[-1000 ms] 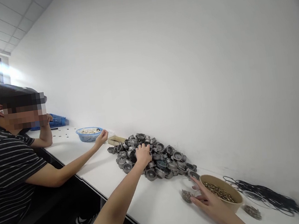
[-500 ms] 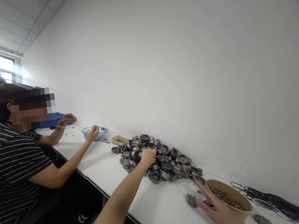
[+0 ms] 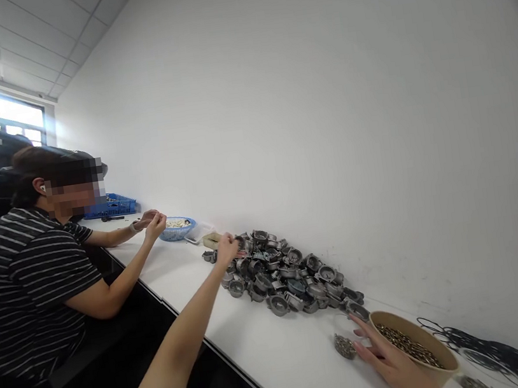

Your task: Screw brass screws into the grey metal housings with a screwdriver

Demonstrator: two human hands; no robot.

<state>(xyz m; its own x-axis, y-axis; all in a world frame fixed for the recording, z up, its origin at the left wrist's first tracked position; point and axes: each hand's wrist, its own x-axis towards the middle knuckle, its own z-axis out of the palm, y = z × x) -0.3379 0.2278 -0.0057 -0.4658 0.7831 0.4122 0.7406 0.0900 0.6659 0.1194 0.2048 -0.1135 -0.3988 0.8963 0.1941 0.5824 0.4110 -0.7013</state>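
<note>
My left hand [image 3: 227, 248] reaches to the far left end of a heap of round grey metal housings [image 3: 295, 285]. Its fingers are curled around a cup-shaped metal housing [image 3: 243, 243] at the heap's edge, partly hidden by the hand. Low on the right, my right hand [image 3: 383, 356] has its fingers apart and holds nothing that I can see. It hovers or rests between a small clump of tiny metal pieces [image 3: 344, 346] and a tan bowl [image 3: 448, 357] of brass-coloured small parts [image 3: 410, 345]. Whether its fingertips touch the clump I cannot tell.
A co-worker in a striped shirt [image 3: 43, 275] sits at the left, hands together beside a blue basket [image 3: 176, 232] of pale pieces. Behind stands a blue crate [image 3: 118, 205]. Black cables [image 3: 487, 342] and another clump [image 3: 473, 384] lie right. The wall [image 3: 325, 114] bounds the table.
My left hand has moved from the middle of the heap to its far left end. My right hand keeps its place by the bowl. The co-worker's hands have come together.
</note>
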